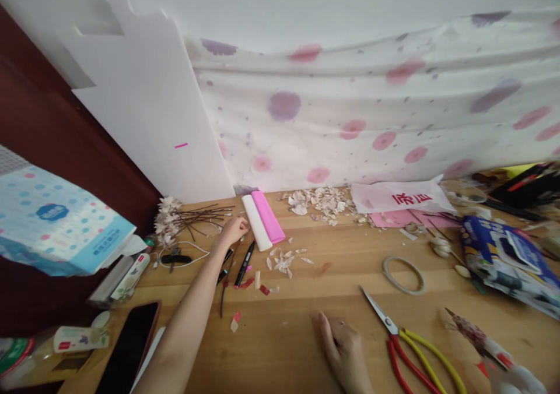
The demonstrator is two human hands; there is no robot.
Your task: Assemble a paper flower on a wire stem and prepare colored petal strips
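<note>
The left hand is extended over the desk, with its fingers curled in; whether anything is gripped by them cannot be told. A white roll is laid just to the right of these fingers, with a pink roll set alongside it on the farther side. A bundle of flower stems is placed to the left of the hand, and a black marker is laid below it, near the white roll's lower end. Pale petals are scattered beyond the pink roll. The right hand is lowered at the near side, well apart from both rolls, its thumb held away from its fingers; its grip is hidden. Open scissors are laid to its right, below a tape ring.
</note>
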